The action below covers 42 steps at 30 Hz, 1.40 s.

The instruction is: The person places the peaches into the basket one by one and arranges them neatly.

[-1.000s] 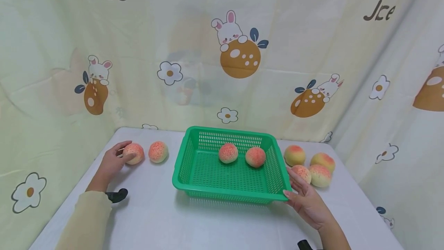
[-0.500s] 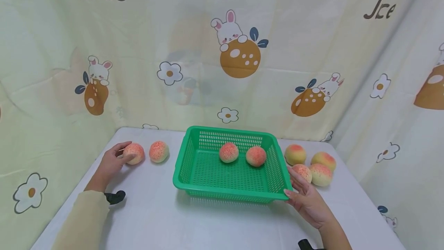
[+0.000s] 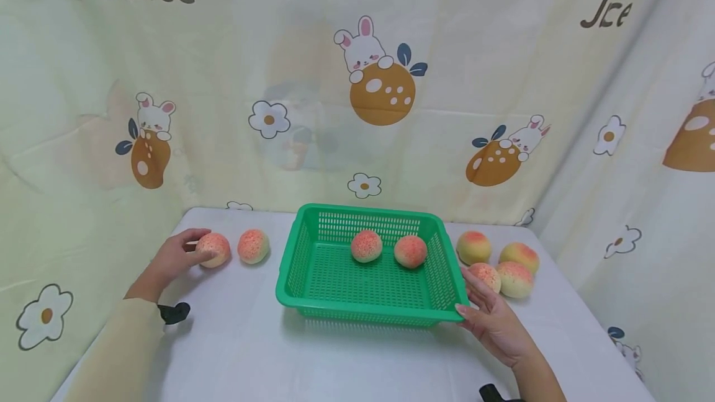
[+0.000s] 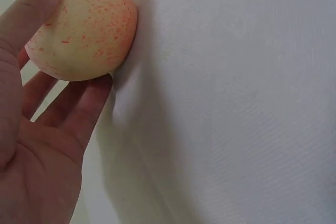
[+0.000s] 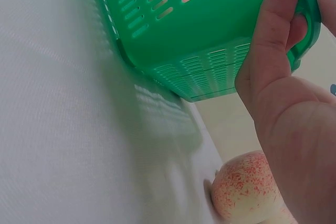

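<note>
At the table's left side my left hand point(image 3: 175, 258) holds a speckled pink-and-cream peach point(image 3: 213, 250) between thumb and fingers. In the left wrist view the thumb lies on one side of this peach point(image 4: 86, 27) and the fingertips on the other, low by the cloth. A second peach point(image 3: 254, 246) rests just to its right. My right hand point(image 3: 494, 324) grips the near right corner of a green plastic basket point(image 3: 357, 312), thumb on the rim. Seen from the right wrist, the thumb point(image 5: 278, 3) presses the rim and fingers curl beneath. Two peaches, one point(image 3: 366, 246) beside another point(image 3: 410, 251), lie inside the basket.
Several peaches cluster right of the basket, among them a yellowish one point(image 3: 474, 247) and a speckled one point(image 3: 485, 278) right behind my right fingers. A white cloth point(image 3: 357, 365) covers the table. A printed curtain point(image 3: 313, 79) hangs behind and along both sides.
My left wrist and forearm have shifted a little left and the hand has turned slightly, fingers still on the peach. The right hand and basket keep their place.
</note>
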### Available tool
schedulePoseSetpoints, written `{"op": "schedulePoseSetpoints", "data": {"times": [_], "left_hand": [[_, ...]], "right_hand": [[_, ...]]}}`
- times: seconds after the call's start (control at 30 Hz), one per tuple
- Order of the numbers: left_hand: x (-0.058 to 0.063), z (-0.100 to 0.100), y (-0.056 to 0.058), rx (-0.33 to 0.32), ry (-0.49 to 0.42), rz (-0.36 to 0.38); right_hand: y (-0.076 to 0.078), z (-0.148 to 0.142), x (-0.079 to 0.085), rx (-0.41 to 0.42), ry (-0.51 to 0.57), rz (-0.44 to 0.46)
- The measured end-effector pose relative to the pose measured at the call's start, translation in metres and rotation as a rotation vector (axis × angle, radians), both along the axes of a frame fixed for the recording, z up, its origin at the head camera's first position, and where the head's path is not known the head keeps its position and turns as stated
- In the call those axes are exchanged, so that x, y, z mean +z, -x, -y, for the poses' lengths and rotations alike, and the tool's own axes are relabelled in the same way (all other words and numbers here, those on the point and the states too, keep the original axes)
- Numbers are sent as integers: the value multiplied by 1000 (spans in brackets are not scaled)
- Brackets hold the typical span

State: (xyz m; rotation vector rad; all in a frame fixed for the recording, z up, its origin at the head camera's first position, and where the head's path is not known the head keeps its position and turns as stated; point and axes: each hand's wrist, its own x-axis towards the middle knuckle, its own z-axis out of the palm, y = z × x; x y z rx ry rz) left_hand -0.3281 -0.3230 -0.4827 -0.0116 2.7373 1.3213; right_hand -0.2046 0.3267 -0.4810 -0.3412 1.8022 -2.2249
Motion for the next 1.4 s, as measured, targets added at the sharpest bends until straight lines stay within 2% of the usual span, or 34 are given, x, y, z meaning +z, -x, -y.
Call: {"op": "schedulePoseSetpoints", "data": {"times": [0.3,0.47,0.63,0.87,1.07,1.4], "left_hand": [[1,-2,-2,31,-36,4],[7,3,1,17,-26,6],[15,3,4,1,-31,-37],[32,-8,8,-31,-8,-101],[45,-22,13,-67,-32,-164],[66,-53,17,-109,-85,-171]], "right_hand": [[-1,1,3,-24,-21,22],[-1,1,3,-40,-35,37],[-2,3,4,-47,-40,33],[-2,3,3,-36,-43,12],[-2,1,3,-32,-45,19],[-2,1,1,8,3,12]]}}
